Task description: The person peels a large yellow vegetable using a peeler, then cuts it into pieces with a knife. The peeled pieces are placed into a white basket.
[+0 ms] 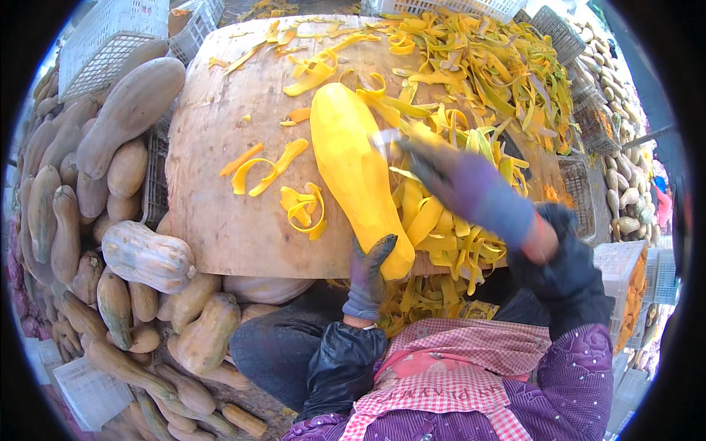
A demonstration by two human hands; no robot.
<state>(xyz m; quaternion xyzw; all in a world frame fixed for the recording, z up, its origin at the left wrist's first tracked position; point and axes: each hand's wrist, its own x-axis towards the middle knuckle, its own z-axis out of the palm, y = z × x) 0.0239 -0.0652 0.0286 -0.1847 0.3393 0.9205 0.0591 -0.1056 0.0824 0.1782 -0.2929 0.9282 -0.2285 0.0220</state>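
A large peeled squash (353,169), bright yellow and long, lies on a wooden board (213,213), its near end at the board's edge. My left hand (370,272), in a dark purple-grey glove, grips that near end from the left. Over the squash's right side, my gloved right hand (463,180) is closed round a peeler (385,140); motion blurs the hand and the tool, whose pale head is beside the squash. Curled strips of peel (301,209) lie left of the squash, and more are under my right hand.
A big heap of yellow-green peel (493,66) covers the board's far right. Unpeeled squashes (132,114) are piled along the left, beside a white plastic crate (110,44). Several crates line the right; one (621,283) holds orange pieces. Peel also lies below the board's near edge.
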